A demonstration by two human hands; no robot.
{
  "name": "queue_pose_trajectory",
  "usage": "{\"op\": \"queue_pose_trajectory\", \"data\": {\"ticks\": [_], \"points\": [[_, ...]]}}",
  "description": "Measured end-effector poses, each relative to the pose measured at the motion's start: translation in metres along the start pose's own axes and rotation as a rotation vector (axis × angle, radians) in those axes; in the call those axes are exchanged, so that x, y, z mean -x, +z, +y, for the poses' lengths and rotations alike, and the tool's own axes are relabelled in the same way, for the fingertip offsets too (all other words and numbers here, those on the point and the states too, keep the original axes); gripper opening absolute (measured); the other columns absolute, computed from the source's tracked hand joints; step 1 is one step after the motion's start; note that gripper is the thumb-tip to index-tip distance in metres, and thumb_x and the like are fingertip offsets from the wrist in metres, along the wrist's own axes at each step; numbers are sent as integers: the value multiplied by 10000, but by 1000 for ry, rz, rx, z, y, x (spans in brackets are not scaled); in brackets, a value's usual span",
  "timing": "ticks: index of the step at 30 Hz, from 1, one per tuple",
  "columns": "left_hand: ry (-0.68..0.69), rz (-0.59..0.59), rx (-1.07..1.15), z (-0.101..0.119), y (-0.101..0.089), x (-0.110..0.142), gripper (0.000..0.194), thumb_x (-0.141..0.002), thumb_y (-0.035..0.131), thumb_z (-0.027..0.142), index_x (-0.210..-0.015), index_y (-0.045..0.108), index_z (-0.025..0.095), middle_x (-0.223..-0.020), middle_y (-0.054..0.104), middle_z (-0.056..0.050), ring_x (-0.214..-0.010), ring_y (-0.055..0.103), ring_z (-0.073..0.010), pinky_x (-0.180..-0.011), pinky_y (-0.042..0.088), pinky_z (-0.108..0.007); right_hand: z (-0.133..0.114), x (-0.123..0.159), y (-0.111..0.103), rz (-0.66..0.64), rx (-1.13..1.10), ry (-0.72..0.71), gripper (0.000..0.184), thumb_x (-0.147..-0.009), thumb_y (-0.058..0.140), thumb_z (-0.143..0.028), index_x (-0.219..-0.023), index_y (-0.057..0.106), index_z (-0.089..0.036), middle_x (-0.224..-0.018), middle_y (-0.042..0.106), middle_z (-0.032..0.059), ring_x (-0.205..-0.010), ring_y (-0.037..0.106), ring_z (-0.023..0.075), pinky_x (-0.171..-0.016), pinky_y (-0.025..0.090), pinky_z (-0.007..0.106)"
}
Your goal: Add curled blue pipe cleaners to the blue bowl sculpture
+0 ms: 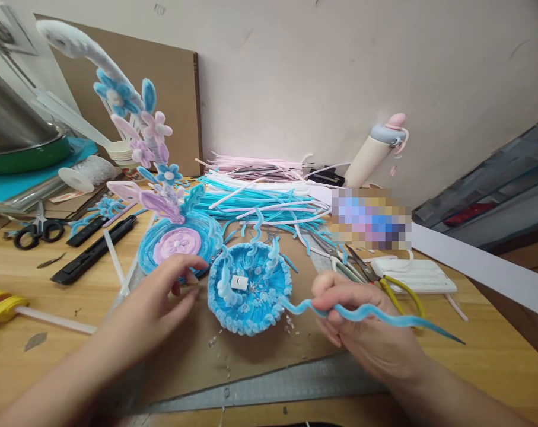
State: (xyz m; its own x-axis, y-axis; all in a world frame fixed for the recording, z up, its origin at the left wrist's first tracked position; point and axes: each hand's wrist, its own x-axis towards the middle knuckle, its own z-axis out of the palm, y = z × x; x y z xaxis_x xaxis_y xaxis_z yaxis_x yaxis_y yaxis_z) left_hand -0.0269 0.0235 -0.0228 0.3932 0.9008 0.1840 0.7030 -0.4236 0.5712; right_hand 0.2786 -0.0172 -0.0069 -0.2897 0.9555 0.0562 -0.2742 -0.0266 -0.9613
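Far left, beyond left hand: silver metal vessel (22, 115) with green lower band; interior out of view. Nearer, stacked white paper bowls (121, 153); contents not visible.

Left hand (168, 290): fingers parted, no grip visible, beside the bowl's left rim; contact cannot be told. Just beyond it, round blue fuzzy disc (146, 250) with lilac centre.

Between the hands: blue fuzzy-stem bowl (246, 325), on brown cardboard sheet (197, 367). Inside: small white rectangular box (239, 282), small blue flowers (269, 295), curled blue stems (274, 255).

Bare cardboard lies on the near side of the bowl, between the wrists, its near edge slanting; clear beads (289, 323) scattered by the rim.

Right hand (357, 329): thumb and fingers pinched on wavy blue fuzzy stem (384, 317), whose left end meets the bowl's right rim. Beyond this hand, cream bottle with pink-topped cap (370, 157), closed. Close on its right, yellow-handled cutting tool (402, 299) limits sideways room.
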Motion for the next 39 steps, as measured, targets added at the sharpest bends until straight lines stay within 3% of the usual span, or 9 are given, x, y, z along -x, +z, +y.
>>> {"op": "queue_pose_trajectory", "data": {"ticks": [7, 13, 20, 27, 31, 39], "points": [[92, -140, 33, 4, 1, 0, 175, -940, 461, 218, -1093, 509, 289, -1047, 571, 4, -920, 560, -151, -797, 480, -283, -3, -2, 4, 135, 66, 186, 84, -717, 816, -352, -766, 794, -288, -717, 670, 30, -518, 503, 102, -419, 337, 213], [177, -152, 51, 12, -1, 0, 161, -956, 457, 213, -1080, 525, 289, -1052, 579, 8, -971, 572, -145, -815, 485, -276, -16, -11, 17, 171, 125, 291, 234, -688, 828, -399, -744, 704, -209, -674, 708, 41, -461, 486, 83, -420, 316, 197], [275, -89, -44, 11, 2, 5, 187, -949, 461, 197, -1068, 592, 258, -947, 629, -6, -860, 614, -156, -724, 487, -274, -12, -22, 28, 194, 513, 118, 269, -731, 771, -386, -633, 606, -198, -637, 566, -14, -596, 484, 125, -538, 372, 248], [313, -65, -97, 17, 7, 8, 191, -956, 455, 221, -1039, 625, 243, -893, 681, -16, -798, 645, -170, -667, 490, -276, 5, -25, 28, 289, 665, -131, 207, -793, 711, -322, -652, 604, -215, -854, 524, 3, -780, 516, 167, -711, 418, 305], [346, -70, -106, 20, 10, 10, 174, -962, 453, 220, -1023, 613, 248, -839, 676, -3, -755, 644, -171, -647, 482, -284, 13, -24, 29, 372, 706, -168, 245, -775, 716, -314, -609, 568, -212, -880, 528, 20, -902, 534, 212, -824, 422, 358], [406, -38, -125, 23, 13, 11, 167, -972, 438, 219, -1028, 591, 253, -866, 700, -2, -760, 661, -181, -654, 489, -303, 20, -27, 28, 397, 714, -166, 237, -775, 717, -325, -608, 593, -212, -879, 524, 27, -940, 536, 226, -822, 418, 356]]}}
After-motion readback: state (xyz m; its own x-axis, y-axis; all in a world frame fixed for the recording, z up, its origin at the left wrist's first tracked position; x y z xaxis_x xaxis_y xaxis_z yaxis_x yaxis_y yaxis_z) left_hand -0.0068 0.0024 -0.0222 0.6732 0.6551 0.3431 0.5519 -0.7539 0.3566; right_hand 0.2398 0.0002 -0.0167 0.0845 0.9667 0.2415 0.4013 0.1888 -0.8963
